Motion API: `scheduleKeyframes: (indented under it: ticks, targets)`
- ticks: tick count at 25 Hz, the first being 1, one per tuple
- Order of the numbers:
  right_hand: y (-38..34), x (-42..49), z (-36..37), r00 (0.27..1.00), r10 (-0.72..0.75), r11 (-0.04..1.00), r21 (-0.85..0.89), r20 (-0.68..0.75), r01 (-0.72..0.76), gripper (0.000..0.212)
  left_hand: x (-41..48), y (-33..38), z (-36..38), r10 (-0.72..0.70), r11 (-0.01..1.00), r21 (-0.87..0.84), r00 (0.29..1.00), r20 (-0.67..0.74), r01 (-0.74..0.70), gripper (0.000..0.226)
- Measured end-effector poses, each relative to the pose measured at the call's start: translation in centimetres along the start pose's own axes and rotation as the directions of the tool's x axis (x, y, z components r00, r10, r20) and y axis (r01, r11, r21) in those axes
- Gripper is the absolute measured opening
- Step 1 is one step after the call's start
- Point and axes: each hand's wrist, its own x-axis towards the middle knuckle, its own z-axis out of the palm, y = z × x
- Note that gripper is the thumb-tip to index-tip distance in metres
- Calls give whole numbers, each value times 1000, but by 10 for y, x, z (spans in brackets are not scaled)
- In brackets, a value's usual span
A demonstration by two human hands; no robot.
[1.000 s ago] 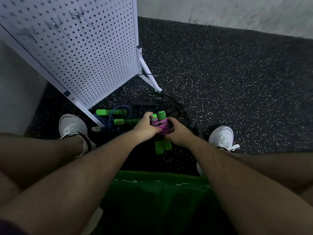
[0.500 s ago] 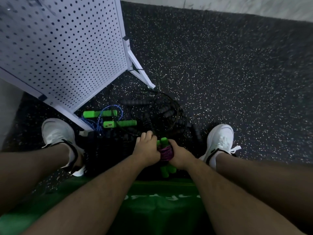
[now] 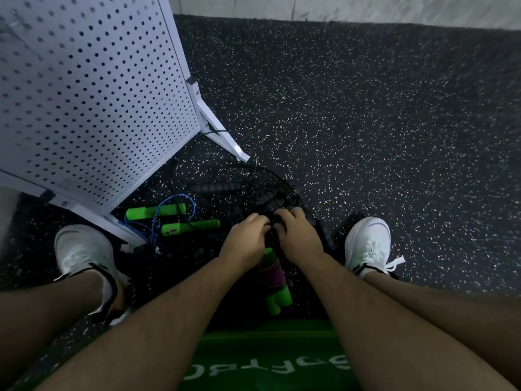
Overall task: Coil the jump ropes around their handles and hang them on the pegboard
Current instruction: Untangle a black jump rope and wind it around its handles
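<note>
The pegboard at ten o'clock is white, dotted with an even grid of dark holes. The floor is black, speckled all over with white flecks; the wall at twelve o'clock is pale grey. At eight o'clock of centre, the green-handled jump rope has a blue cord, and the black jump ropes beside it are black throughout. At six o'clock, the coiled jump rope shows bright green handles banded in purple cord. The left shoe and right shoe are white with black collars; the shirt is green with paler lettering.
</note>
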Motion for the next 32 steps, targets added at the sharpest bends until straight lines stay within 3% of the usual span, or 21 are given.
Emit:
scheduleKeyframes:
  ticks: [6,9,16,19,22,26,32]
  targets:
    - [-30,23,-55,968,-115,991,39,-225,126,30,10,11,-55,105,990,-64,961,-256,-125,26]
    - [-56,23,-102,948,-209,977,-15,-240,212,24,7,28,-94,123,983,-85,936,-329,-160,30]
    - [-139,-5,-252,889,-368,927,-32,-271,374,31,-7,95,-204,189,951,-136,869,-458,-279,32]
    - [-175,-24,-313,854,-376,911,27,-359,412,28,-17,128,-248,178,925,-225,871,-458,-308,32]
    - [-201,-44,-354,837,-313,852,256,-449,456,25,-23,139,-283,189,947,-180,916,-355,-265,27]
    - [-217,-65,-357,850,-274,705,507,-450,496,25,-27,157,-305,158,956,-197,946,-281,-218,20]
    - [-231,-61,-357,861,-264,611,616,-434,498,29,-30,171,-308,181,960,-163,947,-264,-229,12]
